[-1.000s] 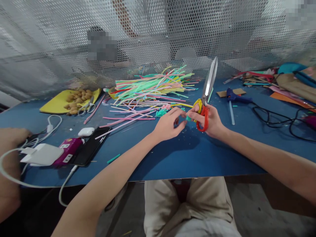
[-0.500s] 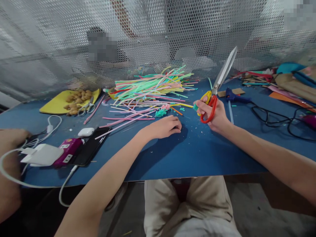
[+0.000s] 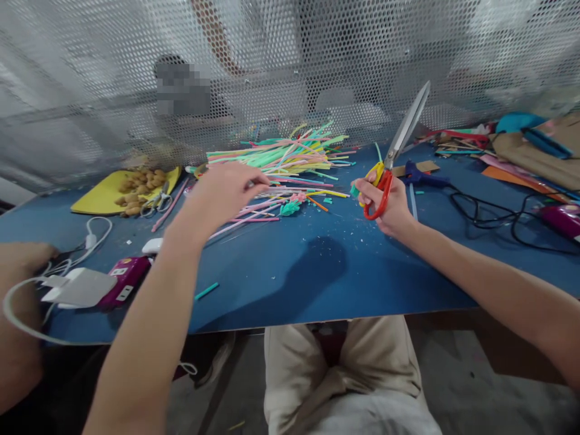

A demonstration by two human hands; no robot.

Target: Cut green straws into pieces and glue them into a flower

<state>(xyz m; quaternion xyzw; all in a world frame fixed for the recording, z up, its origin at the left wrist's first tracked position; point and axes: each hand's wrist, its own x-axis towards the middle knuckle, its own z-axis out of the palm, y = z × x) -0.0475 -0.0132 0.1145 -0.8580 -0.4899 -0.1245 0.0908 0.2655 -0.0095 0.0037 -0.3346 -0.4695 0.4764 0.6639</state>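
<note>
My left hand is raised over the left part of the pile of pastel pipe cleaners, its fingers bent together and slightly blurred; anything inside them is hidden. My right hand grips large scissors by their red and yellow handles, blades together and pointing up and away. A small teal piece shows at the right thumb and fingertips. A teal fuzzy cluster and a pink one lie in front of the pile. One short teal piece is near the table's front edge.
Yellow sheet with brown nut-like pieces and small scissors lies left. A white charger, purple power strip and another person's arm are nearer. Right are a blue glue gun and its black cable; perforated metal stands behind.
My left hand has moved left and up from the table's middle, its forearm now covering the phone. A short teal piece now shows near the front edge. The right hand keeps holding the scissors.
</note>
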